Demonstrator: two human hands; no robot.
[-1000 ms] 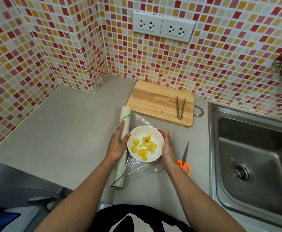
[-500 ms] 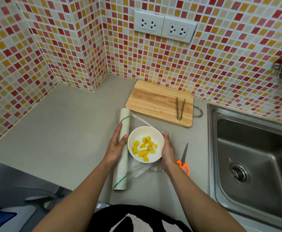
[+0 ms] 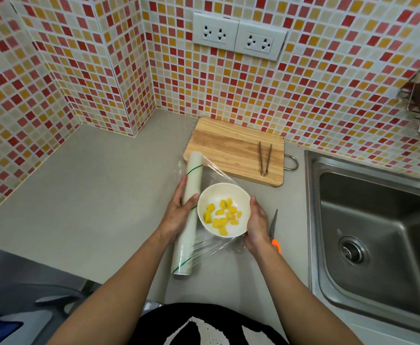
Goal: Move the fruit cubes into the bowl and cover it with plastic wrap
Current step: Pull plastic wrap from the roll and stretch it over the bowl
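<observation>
On the grey counter (image 3: pixel 84 195), in front of the cutting board, I log one white bowl (image 3: pixel 238 195), round and glossy, sitting on a pulled-out sheet of clear plastic wrap (image 3: pixel 216 247) that is creased and shiny at its near edge. Contents of the bowl: roughly a dozen yellow fruit cubes (image 3: pixel 222 216), irregular in cut, heaped loosely toward the centre and near side. Just left of the bowl lies the wrap roll (image 3: pixel 186 235), pale with thin green stripes, running from the board's corner toward me. My left hand (image 3: pixel 179 215) rests on the roll, fingers straight and together, thumb against the bowl's left rim. My right hand (image 3: pixel 257 226) cups the bowl's right side, fingers close together; whether they pinch the film beneath I cannot tell. Wooden cutting board (image 3: pixel 228 150): holds one pair of metal tongs (image 3: pixel 265 158). Orange-handled scissors (image 3: pixel 273 231) lie just right of my right hand. Steel sink (image 3: pixel 378 232), far right.
</observation>
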